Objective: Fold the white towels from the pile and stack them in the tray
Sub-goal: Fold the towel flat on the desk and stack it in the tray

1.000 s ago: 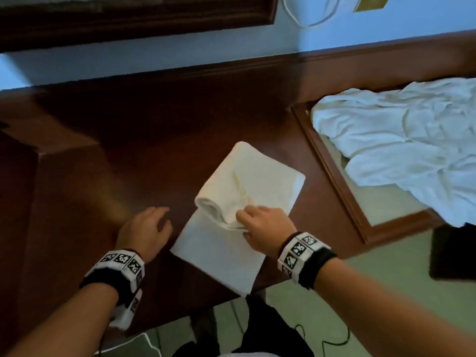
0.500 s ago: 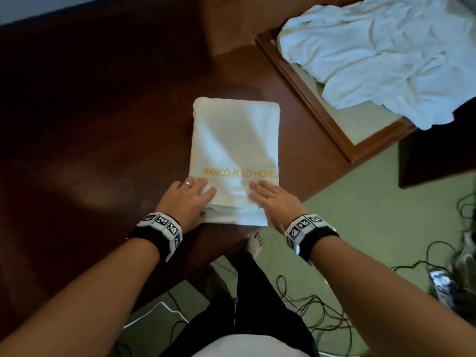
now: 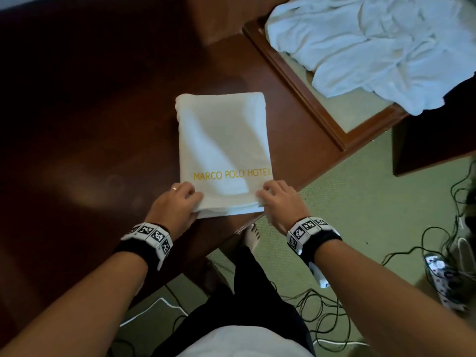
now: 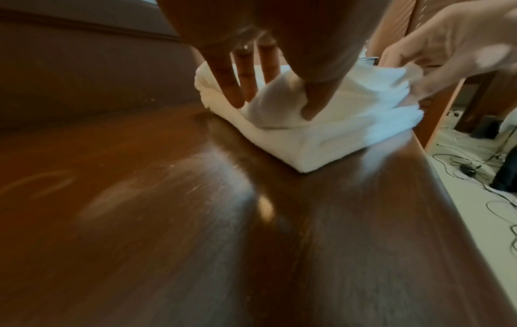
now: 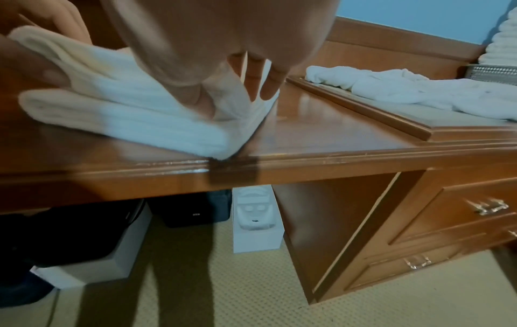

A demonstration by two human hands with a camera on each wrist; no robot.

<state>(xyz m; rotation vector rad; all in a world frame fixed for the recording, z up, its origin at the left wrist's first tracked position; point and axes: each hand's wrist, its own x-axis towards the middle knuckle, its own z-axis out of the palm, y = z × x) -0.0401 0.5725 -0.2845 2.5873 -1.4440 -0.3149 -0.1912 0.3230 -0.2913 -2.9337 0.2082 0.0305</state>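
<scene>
A folded white towel (image 3: 224,145) with yellow "MARCO POLO HOTEL" lettering lies on the dark wooden desk (image 3: 103,124), its near edge at the desk's front edge. My left hand (image 3: 192,199) grips the towel's near left corner, thumb tucked into the layers (image 4: 274,97). My right hand (image 3: 262,195) pinches the near right corner (image 5: 235,99). The pile of loose white towels (image 3: 373,47) lies at the upper right on a wood-framed panel (image 3: 296,81). A silver mesh tray (image 5: 492,73) holding stacked folded towels (image 5: 503,33) shows at the far right of the right wrist view.
Cables (image 3: 322,318) trail over the green carpet below the desk edge. Drawers (image 5: 461,221) sit under the desk's right part, and boxes (image 5: 257,221) stand in the knee space. The desk's left side is bare wood.
The towel went from half-folded to a neat rectangle. Both hands then slid from lying flat on its near edge outward to the near corners and took hold of them.
</scene>
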